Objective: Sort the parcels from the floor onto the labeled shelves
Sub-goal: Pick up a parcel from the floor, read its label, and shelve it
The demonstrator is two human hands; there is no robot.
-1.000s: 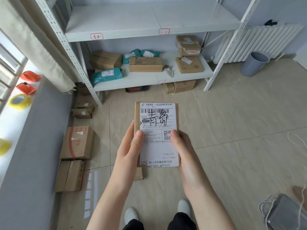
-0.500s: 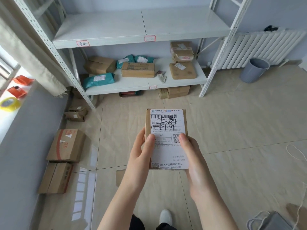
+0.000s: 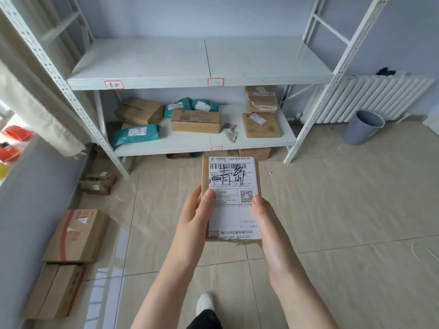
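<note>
Above the tiled floor, in the head view, a small cardboard parcel is held flat between both hands, label side up, in front of the white shelving unit. The left hand grips the parcel's left edge: its thumb lies on the white shipping label, and its fingers curl under the box, closed against it. The right hand grips the right edge in the same way, thumb pressed on the label beside the QR code, remaining fingers hidden beneath the parcel. Black handwriting crosses the label under the barcode.

The upper shelf carries nothing and bears two red-framed tags on its front edge, a left tag and a middle tag. The lower shelf holds several brown boxes and teal mailer bags. More brown boxes sit on the floor at left, the largest marked in red. A grey bin stands near a white radiator at right. One white shoe shows at the bottom edge.
</note>
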